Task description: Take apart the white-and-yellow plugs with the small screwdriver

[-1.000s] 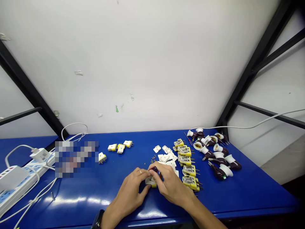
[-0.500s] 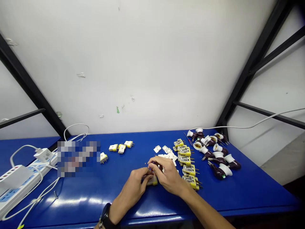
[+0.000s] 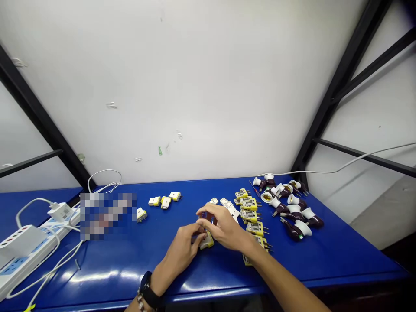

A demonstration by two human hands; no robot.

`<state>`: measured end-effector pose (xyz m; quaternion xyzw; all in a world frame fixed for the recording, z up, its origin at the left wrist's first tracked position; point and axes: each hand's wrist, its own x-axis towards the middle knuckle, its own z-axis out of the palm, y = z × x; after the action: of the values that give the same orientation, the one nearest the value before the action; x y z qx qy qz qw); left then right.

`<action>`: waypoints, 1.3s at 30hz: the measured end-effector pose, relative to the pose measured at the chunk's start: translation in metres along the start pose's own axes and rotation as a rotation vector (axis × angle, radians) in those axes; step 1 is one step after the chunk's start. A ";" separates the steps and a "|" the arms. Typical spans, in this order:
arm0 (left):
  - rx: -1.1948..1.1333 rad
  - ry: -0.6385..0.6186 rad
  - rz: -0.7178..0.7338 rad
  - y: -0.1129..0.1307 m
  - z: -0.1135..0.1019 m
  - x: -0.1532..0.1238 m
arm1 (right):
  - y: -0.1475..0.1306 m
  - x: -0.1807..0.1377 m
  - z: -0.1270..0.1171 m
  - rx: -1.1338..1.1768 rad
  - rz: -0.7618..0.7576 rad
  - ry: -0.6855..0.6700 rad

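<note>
My left hand (image 3: 185, 247) is closed around a yellow-and-white plug (image 3: 206, 241), pinching it near the blue tabletop (image 3: 123, 251). Just above the plug, my right hand (image 3: 224, 225) curls its fingers around what looks like a screwdriver (image 3: 203, 215) with a dark red and purplish handle. Most of that tool is hidden by the fingers, and its tip cannot be made out. Right of my hands is a column of opened yellow plug halves (image 3: 249, 216) with metal prongs. White plug covers (image 3: 229, 204) lie loose behind my right hand.
Several closed plugs (image 3: 165, 202) sit at the back left. Dark lamp holders with white sockets (image 3: 294, 211) are heaped on the right, beside another screwdriver (image 3: 255, 189). Power strips (image 3: 32, 255) and white cables (image 3: 48, 275) occupy the left side. Black frame posts (image 3: 328, 112) flank the table.
My right hand has lifted slightly and its fingers are more arched over the plug. The left hand keeps its grip. The whole view has shifted a little.
</note>
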<state>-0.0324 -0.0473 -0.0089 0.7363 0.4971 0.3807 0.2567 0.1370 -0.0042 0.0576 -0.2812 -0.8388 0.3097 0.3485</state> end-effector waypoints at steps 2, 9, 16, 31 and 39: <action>-0.030 -0.006 -0.012 0.004 -0.001 0.000 | 0.000 0.000 0.003 -0.013 -0.017 0.048; -0.027 -0.023 0.008 0.006 -0.002 0.001 | -0.001 -0.005 -0.004 0.149 0.036 -0.137; -0.053 -0.008 0.009 0.006 -0.002 0.002 | 0.004 -0.004 0.006 0.083 0.051 0.038; -0.032 0.013 0.036 0.004 -0.002 0.002 | 0.003 -0.009 0.005 0.105 0.043 -0.033; 0.065 0.005 0.057 0.004 0.001 0.004 | 0.002 -0.012 0.003 0.122 0.060 -0.043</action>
<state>-0.0289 -0.0447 -0.0053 0.7571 0.4886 0.3733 0.2204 0.1423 -0.0122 0.0492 -0.2775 -0.8169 0.3764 0.3375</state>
